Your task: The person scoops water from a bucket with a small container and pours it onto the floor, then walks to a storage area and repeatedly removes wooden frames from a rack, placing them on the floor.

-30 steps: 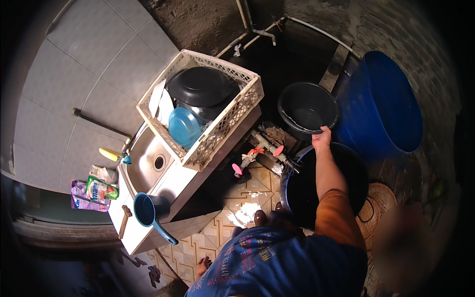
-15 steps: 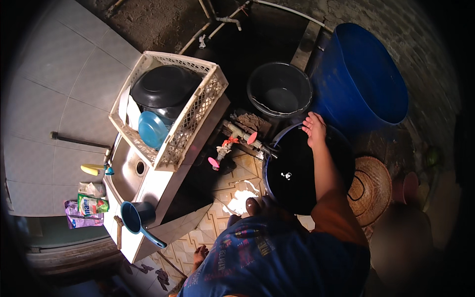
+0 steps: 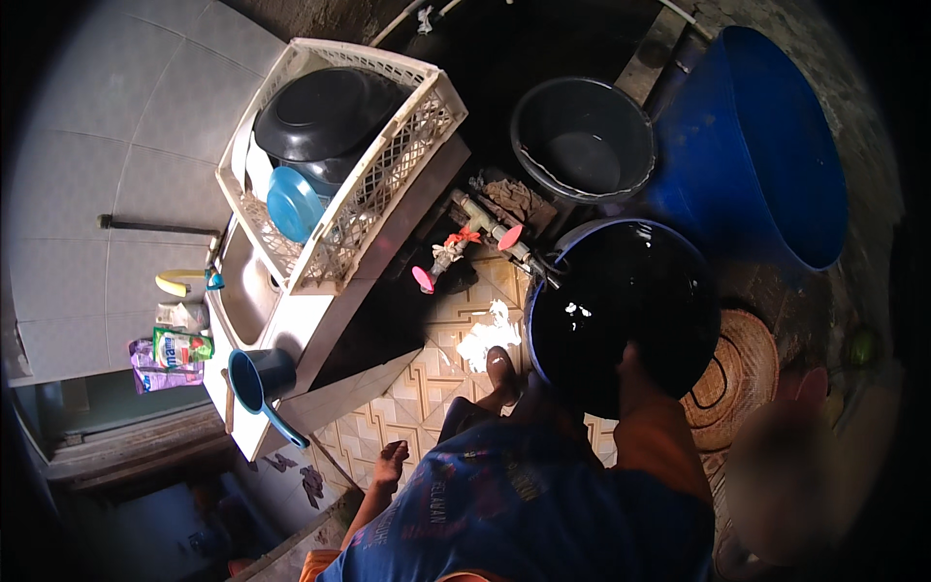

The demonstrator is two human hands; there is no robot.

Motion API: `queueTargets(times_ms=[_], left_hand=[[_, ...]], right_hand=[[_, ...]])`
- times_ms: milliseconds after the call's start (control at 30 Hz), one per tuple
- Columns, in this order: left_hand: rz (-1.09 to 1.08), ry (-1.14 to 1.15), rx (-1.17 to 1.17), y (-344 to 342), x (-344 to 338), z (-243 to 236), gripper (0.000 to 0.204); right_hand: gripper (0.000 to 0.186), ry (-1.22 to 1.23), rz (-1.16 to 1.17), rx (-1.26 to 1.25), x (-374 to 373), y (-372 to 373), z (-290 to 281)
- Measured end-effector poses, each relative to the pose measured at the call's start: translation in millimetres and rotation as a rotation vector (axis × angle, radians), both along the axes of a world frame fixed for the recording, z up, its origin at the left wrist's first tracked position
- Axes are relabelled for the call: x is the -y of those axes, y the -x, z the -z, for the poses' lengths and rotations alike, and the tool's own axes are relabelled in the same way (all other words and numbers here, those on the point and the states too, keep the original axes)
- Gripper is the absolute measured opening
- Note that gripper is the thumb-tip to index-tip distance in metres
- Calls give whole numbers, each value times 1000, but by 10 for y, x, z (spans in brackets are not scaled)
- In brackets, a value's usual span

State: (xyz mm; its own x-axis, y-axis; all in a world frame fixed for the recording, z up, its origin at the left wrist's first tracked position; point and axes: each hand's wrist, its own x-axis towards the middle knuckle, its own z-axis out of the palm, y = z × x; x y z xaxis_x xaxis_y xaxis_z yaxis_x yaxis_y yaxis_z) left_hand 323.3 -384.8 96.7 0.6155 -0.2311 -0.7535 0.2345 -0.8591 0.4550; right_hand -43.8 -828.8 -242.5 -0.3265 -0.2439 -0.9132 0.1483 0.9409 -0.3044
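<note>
A pale plastic crate (image 3: 407, 170) of black cookware (image 3: 325, 114) and a light-blue bowl (image 3: 294, 204) stands beside a steel sink (image 3: 242, 291), near a blue dipper (image 3: 260, 376) and colourful pouches (image 3: 160, 357); at right, a blue barrel (image 3: 698, 155) and straw hat (image 3: 747, 383)

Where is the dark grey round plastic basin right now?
In the head view, the dark grey round plastic basin sits upper right of centre, left of the blue plastic barrel.

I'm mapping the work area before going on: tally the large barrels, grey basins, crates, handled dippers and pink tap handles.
Large barrels: 2 (blue barrel, dark blue-rimmed barrel)
Grey basin: 1
Crate: 1
Handled dipper: 1
Pink tap handles: 2
Total: 7
</note>
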Motion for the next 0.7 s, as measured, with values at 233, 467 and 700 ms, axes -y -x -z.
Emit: queueTargets(times_ms=[233,467,700], left_hand=[[126,-54,47,157,-171,-71,42],[70,-136,6,248,-126,-71,48],[106,-128,-19,226,130,-68,46]], right_hand=[[25,-49,115,40,244,-513,-368],[28,127,-311,287,368,-630,-309],[38,335,-205,501,56,471,948]])
